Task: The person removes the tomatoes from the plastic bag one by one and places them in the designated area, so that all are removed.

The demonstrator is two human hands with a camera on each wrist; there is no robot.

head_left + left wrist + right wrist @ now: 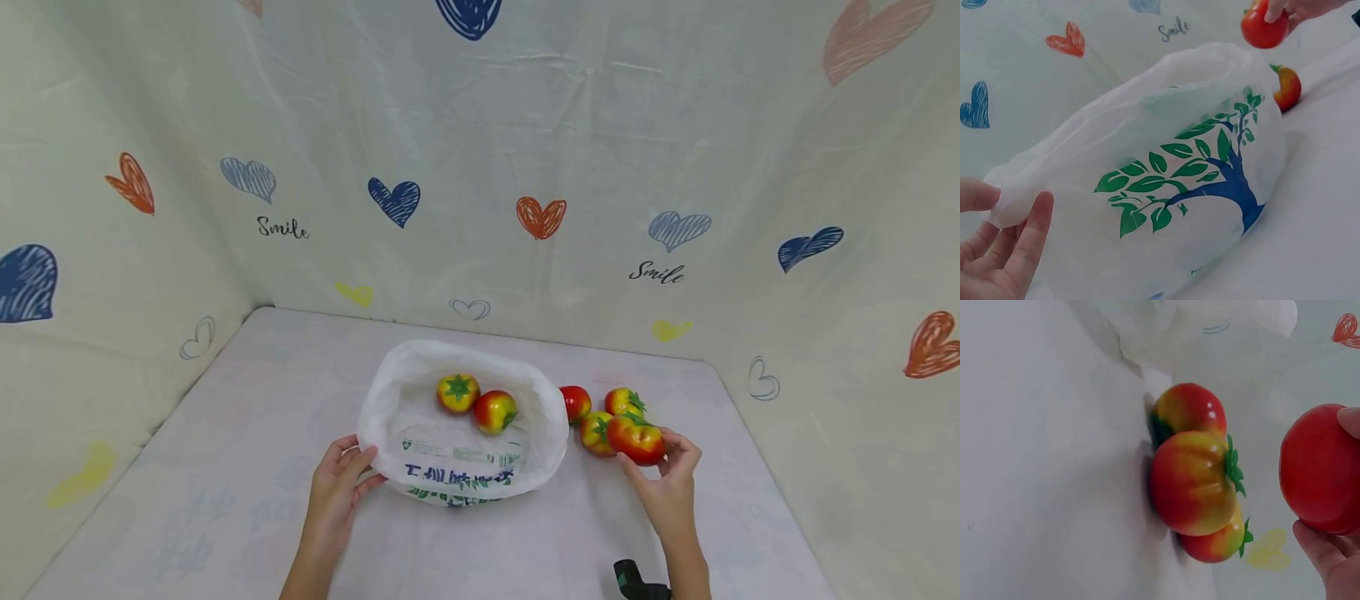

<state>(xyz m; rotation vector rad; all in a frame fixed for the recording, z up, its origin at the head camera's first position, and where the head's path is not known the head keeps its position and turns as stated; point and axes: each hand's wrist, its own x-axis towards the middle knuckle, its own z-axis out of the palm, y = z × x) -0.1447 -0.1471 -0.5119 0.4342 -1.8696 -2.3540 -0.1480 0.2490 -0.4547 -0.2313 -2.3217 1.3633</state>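
A white plastic bag (536,450) with a green-and-blue tree print stands with its mouth spread wide. Inside lie two red-and-yellow tomatoes, one (457,393) beside the other (495,412). My left hand (341,479) pinches the bag's rim at its left side between thumb and fingers, as the left wrist view also shows. To the right of the bag, my right hand (667,475) grips a red tomato (1319,469) with green leaves, raised off the table. Just beyond it, three more tomatoes (1192,482) sit clustered on the table against the bag's right side.
A pale tablecloth (247,467) covers the table, whose back edge meets a hanging curtain (465,258) printed with hearts. Near the right forearm, a black object (637,581) shows at the bottom of the head view.
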